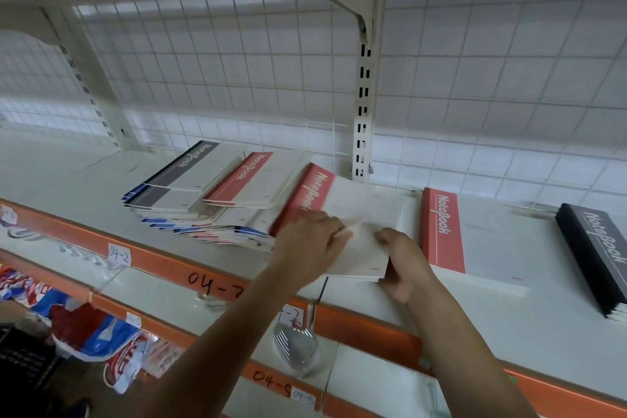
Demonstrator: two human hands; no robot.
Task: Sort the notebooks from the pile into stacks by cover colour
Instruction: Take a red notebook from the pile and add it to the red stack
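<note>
A red-banded notebook (359, 210) is held over the shelf (373, 302), between the mixed pile (190, 193) on its left and the red stack (475, 237) on its right. It is gripped by both hands: the left hand (308, 241) is curled over its near left edge, just below the red band, and the right hand (403, 265) is closed on its near right corner, with the thumb laid on top. The notebook's left side is blurred, so it cannot be told whether it touches the pile or is lifted free of it. The step in hand is judged to be the transfer of one red cover from the pile to the stack of its own colour. A black stack (597, 254) is seen further right, well apart from the hands, and grey, red and blue bands are mixed in the pile, so much sorting is judged to be left. For the next move, the notebook would need to be carried rightward and lowered flat onto the red stack, with its band set over the band beneath and its edges squared, before it is let go.
</note>
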